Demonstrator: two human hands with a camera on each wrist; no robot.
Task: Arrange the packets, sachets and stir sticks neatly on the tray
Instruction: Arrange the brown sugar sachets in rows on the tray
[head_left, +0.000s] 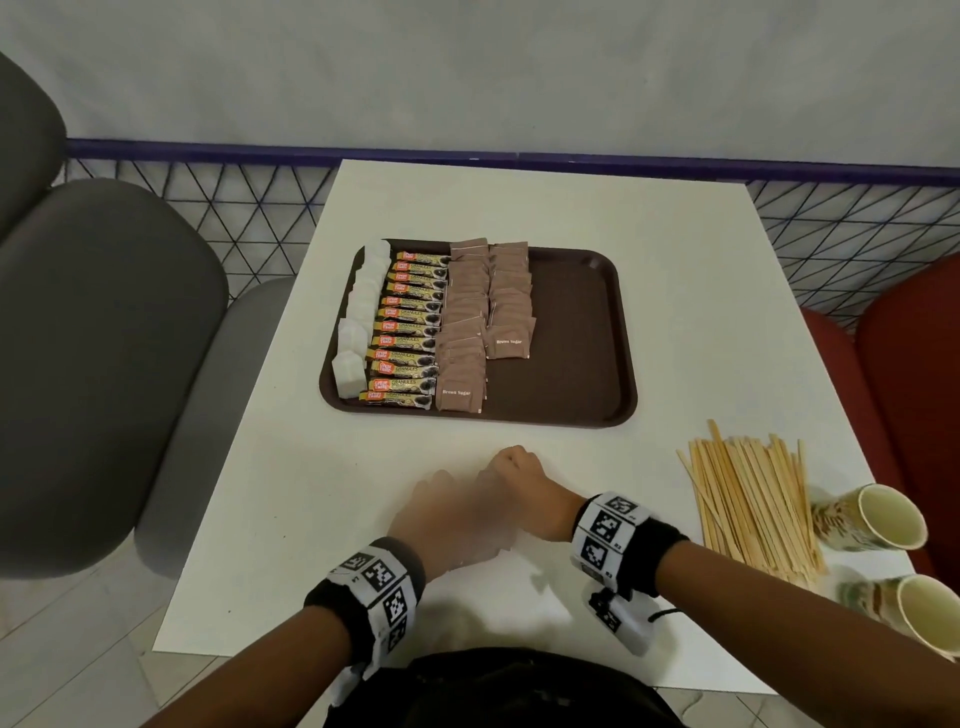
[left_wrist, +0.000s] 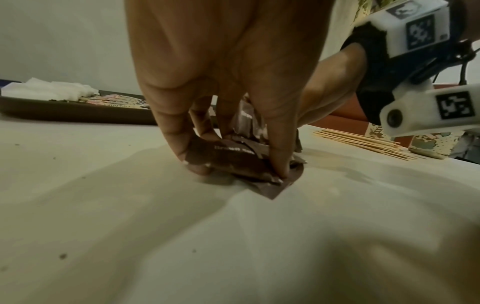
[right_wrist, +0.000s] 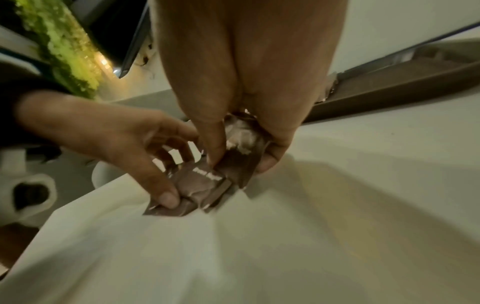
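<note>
Both hands, left hand (left_wrist: 228, 86) and right hand (right_wrist: 244, 86), are pinching loose sugar packets (left_wrist: 233, 160) near the table's (head_left: 322, 519) front edge; the uneven bundle is likely slipping if lifted.

Both hands meet low over the table's near edge. The left hand (head_left: 447, 514) reaches down, fingertips (left_wrist: 281, 170) curled and pinching. The right hand (head_left: 524, 483) crosses in from the right, fingers (right_wrist: 215, 148) bent, gripping too.

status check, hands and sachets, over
Both hands, left and right, gathering loose brown sachets on the table. Tray half filled; stir sticks still off it. Nothing blocking.
</note>
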